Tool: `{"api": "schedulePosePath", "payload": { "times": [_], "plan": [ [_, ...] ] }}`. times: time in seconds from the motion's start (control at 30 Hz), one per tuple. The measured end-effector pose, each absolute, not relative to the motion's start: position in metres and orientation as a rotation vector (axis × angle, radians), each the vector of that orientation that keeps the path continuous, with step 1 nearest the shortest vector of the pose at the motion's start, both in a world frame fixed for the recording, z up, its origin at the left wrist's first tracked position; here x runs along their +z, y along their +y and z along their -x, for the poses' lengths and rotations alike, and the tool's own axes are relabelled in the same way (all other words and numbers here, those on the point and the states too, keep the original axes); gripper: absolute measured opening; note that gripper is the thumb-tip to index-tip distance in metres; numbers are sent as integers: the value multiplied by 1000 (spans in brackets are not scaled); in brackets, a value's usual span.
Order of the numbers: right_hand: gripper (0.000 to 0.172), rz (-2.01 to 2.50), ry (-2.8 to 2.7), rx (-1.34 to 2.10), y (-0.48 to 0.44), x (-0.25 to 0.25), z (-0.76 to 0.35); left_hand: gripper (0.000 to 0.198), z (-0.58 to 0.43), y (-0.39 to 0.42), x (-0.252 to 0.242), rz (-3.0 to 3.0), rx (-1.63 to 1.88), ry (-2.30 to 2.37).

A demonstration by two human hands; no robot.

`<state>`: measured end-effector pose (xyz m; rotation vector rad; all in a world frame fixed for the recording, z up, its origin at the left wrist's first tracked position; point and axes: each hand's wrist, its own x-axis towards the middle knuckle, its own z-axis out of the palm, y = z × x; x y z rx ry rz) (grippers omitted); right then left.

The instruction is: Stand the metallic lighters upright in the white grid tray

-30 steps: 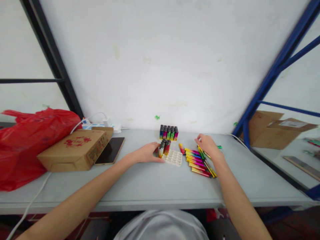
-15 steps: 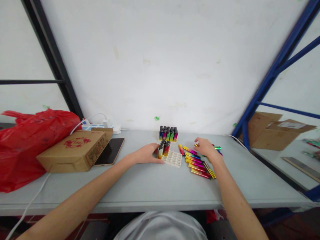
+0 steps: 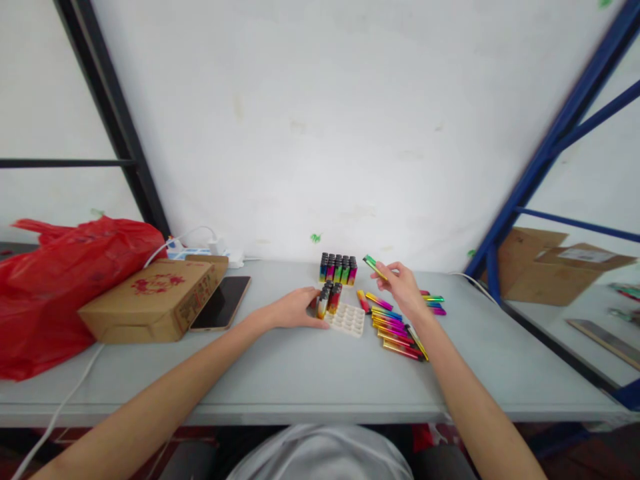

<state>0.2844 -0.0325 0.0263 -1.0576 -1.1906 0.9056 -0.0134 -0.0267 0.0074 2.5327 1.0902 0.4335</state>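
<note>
A green-and-yellow lighter [image 3: 375, 266] is pinched in the fingers of my right hand [image 3: 404, 289], raised over the table and tilted. My left hand [image 3: 295, 309] curls around the left end of a white tray [image 3: 353, 320] with round holes, thumb at its near side and fingers behind the standing lighters. Several upright lighters [image 3: 335, 298], red and gold with black tops, fill that left end; the right part of the tray shows bare holes. Loose metallic lighters [image 3: 393, 327] lie in a row right of the tray, partly overlapping.
A full block of upright lighters [image 3: 339, 269] stands behind the tray. More loose lighters [image 3: 435, 305] lie beyond my right wrist. To the left are a phone [image 3: 223, 303], a cardboard box [image 3: 150, 300], a red bag [image 3: 85, 280] and a power strip [image 3: 233, 257]. A wall closes the back.
My right hand has lifted a green-and-yellow lighter from the loose ones on the right and moved up and slightly left. My left hand stays at the tray.
</note>
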Motion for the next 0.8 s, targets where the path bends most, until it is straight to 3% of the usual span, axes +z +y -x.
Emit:
{"api": "schedulePosePath", "payload": {
  "times": [0.37, 0.5, 0.8],
  "plan": [
    [45, 890, -1152, 1311, -43, 18, -245, 59, 14, -26, 5, -2520, 463, 1039],
    [52, 952, -1295, 1309, -46, 14, -238, 59, 14, -25, 5, -2518, 460, 1050],
    [61, 1365, -1782, 360, -46, 7, -231, 59, 14, -25, 6, -2507, 474, 1038]
  ]
}}
